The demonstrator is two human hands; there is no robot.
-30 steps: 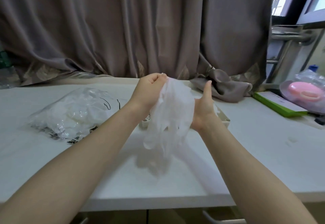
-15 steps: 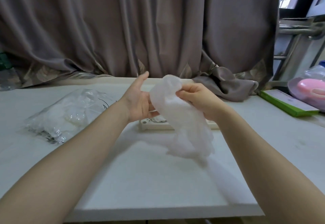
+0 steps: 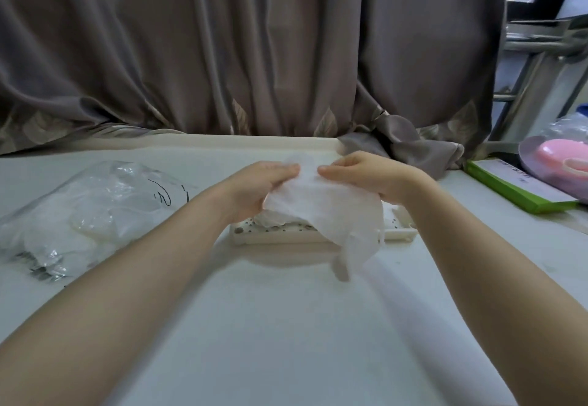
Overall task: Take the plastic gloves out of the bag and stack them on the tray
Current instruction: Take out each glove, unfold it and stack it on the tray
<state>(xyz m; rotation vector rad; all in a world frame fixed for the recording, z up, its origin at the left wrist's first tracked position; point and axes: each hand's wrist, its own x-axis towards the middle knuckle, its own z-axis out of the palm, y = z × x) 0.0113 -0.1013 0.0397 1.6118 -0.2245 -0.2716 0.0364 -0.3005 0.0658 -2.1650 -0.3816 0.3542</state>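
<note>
Both hands [image 3: 318, 182] pinch a thin, translucent white glove [image 3: 331, 214] over the tray [image 3: 286, 237].

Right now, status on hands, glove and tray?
Left hand and right hand both pinch one glove over the tray. Glove fingers hang past tray's front edge. Bag sits left, nothing blocking.

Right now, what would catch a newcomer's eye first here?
Both hands, left and right, pinch a thin white glove at mid-table, held over a pale tray. To the left lies the clear bag of gloves. A pink thing sits at the far right edge.
</note>
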